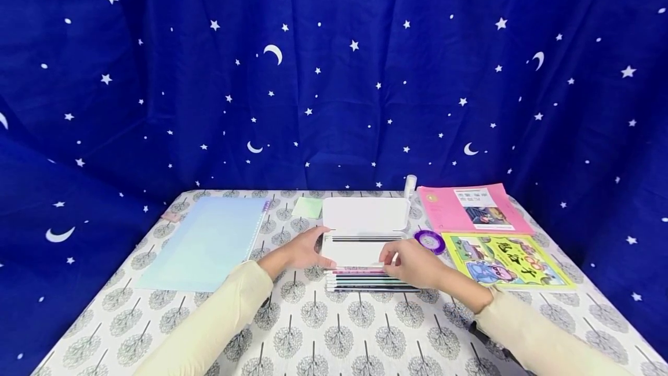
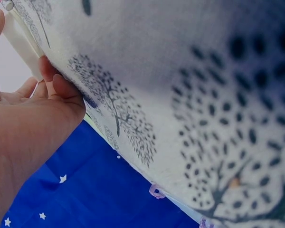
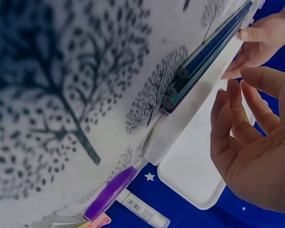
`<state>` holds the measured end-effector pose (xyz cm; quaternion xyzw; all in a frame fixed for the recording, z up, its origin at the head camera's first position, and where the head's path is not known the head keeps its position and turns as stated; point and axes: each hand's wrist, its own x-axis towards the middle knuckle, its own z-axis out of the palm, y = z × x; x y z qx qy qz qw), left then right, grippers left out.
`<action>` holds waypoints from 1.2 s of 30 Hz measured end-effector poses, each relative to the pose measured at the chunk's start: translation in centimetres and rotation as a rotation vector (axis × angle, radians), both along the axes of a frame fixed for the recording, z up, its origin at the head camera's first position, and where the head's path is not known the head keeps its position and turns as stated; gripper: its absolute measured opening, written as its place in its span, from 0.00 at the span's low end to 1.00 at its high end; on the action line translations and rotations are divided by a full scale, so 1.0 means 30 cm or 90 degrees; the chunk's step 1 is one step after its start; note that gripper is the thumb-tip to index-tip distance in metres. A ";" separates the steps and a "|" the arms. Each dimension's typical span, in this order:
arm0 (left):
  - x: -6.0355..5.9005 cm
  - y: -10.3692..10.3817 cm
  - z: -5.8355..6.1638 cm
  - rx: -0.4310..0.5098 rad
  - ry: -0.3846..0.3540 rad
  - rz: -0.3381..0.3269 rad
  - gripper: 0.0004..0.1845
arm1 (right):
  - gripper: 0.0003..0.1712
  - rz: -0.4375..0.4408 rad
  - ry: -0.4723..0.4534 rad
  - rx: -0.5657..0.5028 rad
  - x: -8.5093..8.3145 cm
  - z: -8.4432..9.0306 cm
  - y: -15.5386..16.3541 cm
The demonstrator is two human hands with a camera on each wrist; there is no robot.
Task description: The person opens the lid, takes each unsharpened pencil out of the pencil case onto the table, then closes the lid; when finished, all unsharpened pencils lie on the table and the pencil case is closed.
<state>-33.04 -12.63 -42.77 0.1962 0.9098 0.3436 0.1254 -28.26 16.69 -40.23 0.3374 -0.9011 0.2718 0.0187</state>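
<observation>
Sleeves (image 1: 209, 324) nearest; pencils (image 1: 365, 281) left-right, pale ends leftmost; left hand (image 1: 304, 248) grips white case (image 1: 356, 254); right hand (image 1: 414, 263): cannot tell.

open white case (image 1: 355, 254) beside pencils (image 1: 360, 282)

head: above, facing forward-down over tabletop (image 1: 365, 329); wrists: close-in, tilted; head/right wrist share white pencil case (image 1: 357, 254)

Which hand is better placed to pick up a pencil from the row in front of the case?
Likely the right hand: it appears to hold nothing and is close to the pencils, while the left hand grips the left side of the case.
</observation>
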 end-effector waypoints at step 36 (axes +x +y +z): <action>0.000 -0.001 -0.007 0.014 -0.012 0.005 0.53 | 0.02 -0.053 -0.020 -0.011 -0.236 -0.039 -0.037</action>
